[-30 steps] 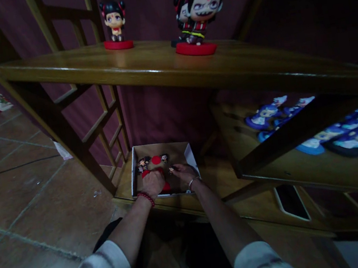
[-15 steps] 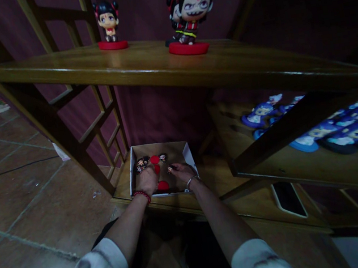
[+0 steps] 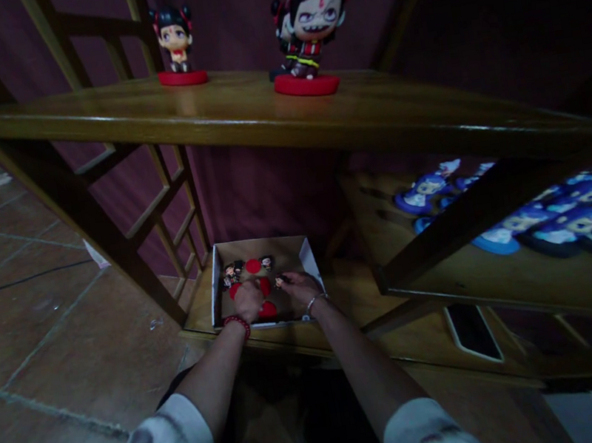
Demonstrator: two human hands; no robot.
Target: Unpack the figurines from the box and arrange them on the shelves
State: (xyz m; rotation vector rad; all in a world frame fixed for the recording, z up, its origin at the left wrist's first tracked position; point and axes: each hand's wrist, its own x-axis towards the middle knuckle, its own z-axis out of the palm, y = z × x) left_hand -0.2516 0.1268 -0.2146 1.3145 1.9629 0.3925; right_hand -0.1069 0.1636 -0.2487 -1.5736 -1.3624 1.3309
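A shallow cardboard box (image 3: pixel 283 241) with white sides lies on the low wooden board, and both my hands are inside it. My right hand (image 3: pixel 303 288) pinches a small black-haired figurine (image 3: pixel 281 281) between thumb and fingers. My left hand (image 3: pixel 249 301) is curled downward, its fingertips closed at a red round base (image 3: pixel 266 285); their exact grip is partly hidden. Another red base (image 3: pixel 234 290) shows at its left, and one more (image 3: pixel 268 308) below. Near the box's far wall lie a red disc (image 3: pixel 253 266), a small figurine (image 3: pixel 266 263) and several dark-haired figurines (image 3: pixel 232 270).
Above the box runs a wooden shelf (image 3: pixel 258 123) bearing a figurine (image 3: pixel 176 40) at left and larger ones (image 3: pixel 317 20) at right. Several blue figurines (image 3: pixel 581 217) lie on the right board. A phone (image 3: pixel 474 332) rests lower down. A slanted post (image 3: pixel 75 211) stands at left.
My left hand has shifted slightly right inside the box, and a red base at its left now shows. My right hand keeps its figurine. The whole view has drifted slightly.
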